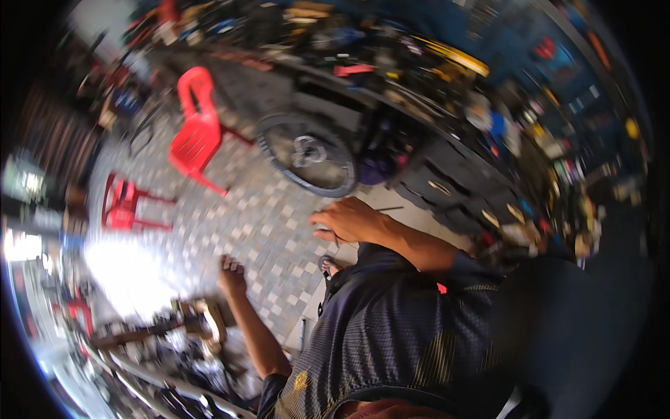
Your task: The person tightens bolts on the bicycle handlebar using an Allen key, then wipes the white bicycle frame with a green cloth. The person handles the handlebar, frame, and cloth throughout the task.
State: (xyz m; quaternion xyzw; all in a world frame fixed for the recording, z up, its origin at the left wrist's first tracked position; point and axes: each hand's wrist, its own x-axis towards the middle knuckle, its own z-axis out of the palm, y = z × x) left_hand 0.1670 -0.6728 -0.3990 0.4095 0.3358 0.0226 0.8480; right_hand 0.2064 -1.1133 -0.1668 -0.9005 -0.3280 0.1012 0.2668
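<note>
My right hand [349, 220] is in front of my body, its fingers closed round a thin dark rod [389, 208]. One end of the rod sticks out past my wrist; its exact kind is too blurred to tell. Lower and to the left, my left hand [232, 274] hangs over the tiled floor with loosely bent fingers a little apart. Nothing shows in it. Beyond my right hand a bicycle wheel [307, 155] with a black tyre and a brake disc leans against a dark workbench [447, 183].
A red plastic chair [197, 143] and a red stool [129, 206] stand on the tiled floor [237, 216]. Tools and parts crowd the benchtop. At lower left are bicycle frame tubes [167, 384] and a cardboard piece [209, 322]. A blue wall [516, 35] rises behind the bench.
</note>
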